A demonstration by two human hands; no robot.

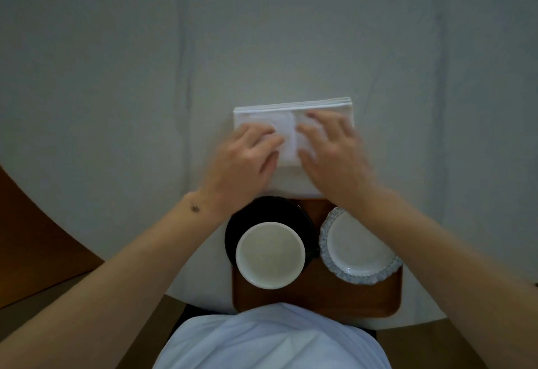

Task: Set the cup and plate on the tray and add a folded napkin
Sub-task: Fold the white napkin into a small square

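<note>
My left fingers (269, 143) lie curled over the near left part of the white napkin (286, 128), their tips pressed into the cloth near its middle fold; whether they pinch a layer or only press it, I cannot tell. My right fingers (316, 128) are spread and fairly straight, flat on the right half of the napkin, blurred at the tips. Behind them, my left hand (247, 162) and my right hand (334, 153) sit side by side at the centre of the frame, thumbs turned toward each other with a strip of cloth showing between them.

The napkin is folded into a thick rectangle with stacked edges along its far side, lying on the pale grey tablecloth (262, 34) just above the tray (320, 296) in the frame. Its near edge meets the tray's far rim.

The brown wooden tray sits at lower centre, against my body. On its left part stands the white cup (270, 255), upright and seen from above, resting on a black saucer (238, 229) that overhangs the tray's left edge. Just right of it lies the plate (355, 246), pale with a ruffled blue-grey rim, near the saucer. My forearms run from the lower corners inward. My light shirt (273, 339) fills the bottom centre.
</note>
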